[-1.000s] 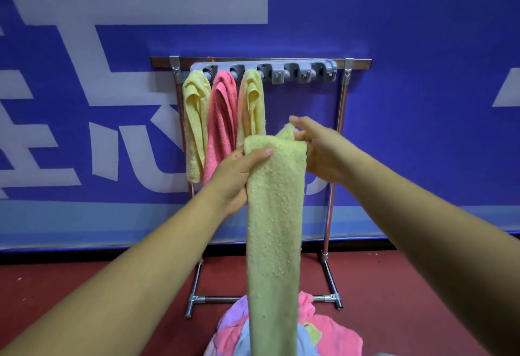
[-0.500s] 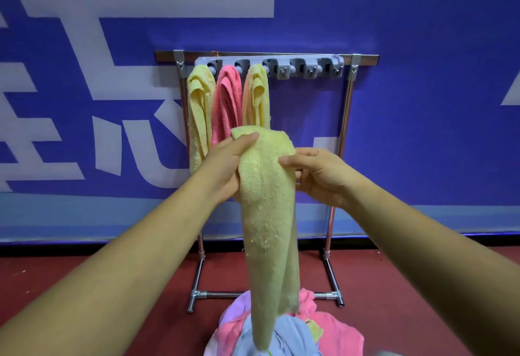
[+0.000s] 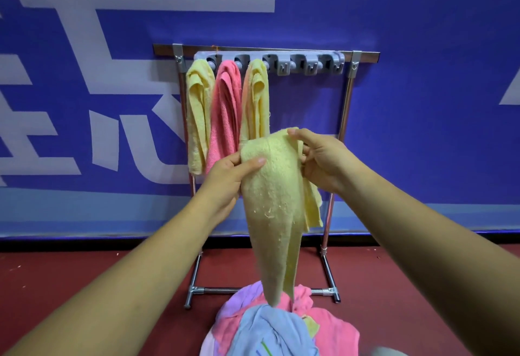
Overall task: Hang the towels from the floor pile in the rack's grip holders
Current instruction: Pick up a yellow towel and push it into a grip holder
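A pale yellow towel [image 3: 277,203] hangs folded between my hands, in front of the rack and below its holders. My left hand [image 3: 228,178] pinches its top left fold; my right hand [image 3: 323,158] grips the top right edge. The towel's tail reaches down to the floor pile [image 3: 284,327] of pink, blue and lilac towels. The metal rack [image 3: 347,119] carries a grey strip of grip holders [image 3: 306,63]. Its three left holders hold a yellow towel [image 3: 198,113], a pink towel [image 3: 225,113] and a yellow-orange towel [image 3: 256,102]. The holders to the right are bare.
A blue wall banner [image 3: 422,102] with large white shapes stands right behind the rack. The floor [image 3: 84,277] is dark red. The rack's base bar [image 3: 225,290] lies just behind the pile.
My hands have brought the towel's top together and folded it narrower. The towel has risen slightly, so its tail now ends at the pile's top.
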Demonstrator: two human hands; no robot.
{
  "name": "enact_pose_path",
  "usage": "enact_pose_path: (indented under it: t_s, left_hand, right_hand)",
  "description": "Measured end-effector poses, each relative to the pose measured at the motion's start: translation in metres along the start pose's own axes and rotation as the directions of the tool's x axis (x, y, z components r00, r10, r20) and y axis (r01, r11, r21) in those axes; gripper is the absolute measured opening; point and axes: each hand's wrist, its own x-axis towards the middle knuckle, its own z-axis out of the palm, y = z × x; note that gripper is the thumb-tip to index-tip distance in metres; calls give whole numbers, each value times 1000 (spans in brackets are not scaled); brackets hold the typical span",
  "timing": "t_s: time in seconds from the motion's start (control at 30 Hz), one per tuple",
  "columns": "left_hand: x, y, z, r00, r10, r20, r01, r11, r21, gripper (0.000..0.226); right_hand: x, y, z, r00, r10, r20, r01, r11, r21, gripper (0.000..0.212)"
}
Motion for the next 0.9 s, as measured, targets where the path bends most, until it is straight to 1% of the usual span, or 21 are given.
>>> enact_pose_path:
  t_s: [0.1, 0.2, 0.27, 0.37, 0.4, 0.47, 0.5, 0.53, 0.57, 0.63, 0.7, 0.77, 0.8, 0.87, 0.9]
  left_hand:
    - [3, 13, 6, 999, -18, -34, 14, 991, -136, 25]
    - [6, 19, 5, 998, -28, -47, 18, 981, -195, 26]
    - [6, 22, 2, 999, -26, -41, 18, 980, -198, 29]
    - [3, 24, -6, 999, -35, 37, 41, 986, -161, 30]
    - [1, 23, -9, 997, -55, 61, 62, 991, -122, 31]
    - [-3, 19, -17, 991, -105, 81, 105, 994, 7, 40]
    - [-5, 16, -20, 989, -124, 81, 118, 990, 74, 46]
    - [-6, 12, -22, 988, -130, 78, 121, 986, 118, 48]
    - [-8, 9, -23, 990, -121, 66, 111, 984, 139, 43]
    - [-10, 5, -23, 996, -82, 30, 77, 988, 132, 27]
    - [-9, 4, -21, 999, -44, -2, 44, 994, 98, 20]
    - [-8, 6, -16, 999, -22, -35, 23, 1000, 21, 19]
    - [-6, 7, -13, 998, -24, -52, 22, 999, -41, 20]
    - [-2, 10, -8, 995, -36, -93, 22, 989, -146, 22]
    - [-1, 11, -7, 993, -46, -113, 28, 987, -161, 22]
  right_hand:
    - [-3, 8, -5, 982, 107, 159, -91, 990, -106, 31]
    - [-8, 17, -8, 968, 122, 221, -87, 983, -164, 29]
    - [-9, 21, -8, 975, 93, 204, -56, 983, -177, 19]
    - [-6, 23, -5, 994, 19, 105, 2, 982, -188, 6]
    - [-6, 21, -2, 998, 5, 67, 6, 986, -168, 5]
    - [-5, 20, 3, 1000, -19, 17, 21, 992, -121, 23]
    - [-5, 19, 6, 999, -33, 1, 32, 993, -112, 24]
    - [-6, 19, 9, 999, -44, -13, 42, 993, -114, 18]
    - [-5, 19, 10, 998, -51, -22, 48, 992, -114, 11]
    - [-4, 20, 12, 997, -55, -51, 50, 995, -86, 7]
    - [-4, 21, 13, 995, -51, -81, 48, 998, -41, 10]
    - [-5, 22, 12, 996, -14, -89, 16, 999, 28, 26]
    - [-7, 22, 11, 997, 19, -70, -15, 998, 61, 30]
    - [-12, 24, 9, 997, 76, -9, -75, 995, 67, 30]
    - [-14, 25, 8, 996, 87, 10, -87, 995, 47, 28]
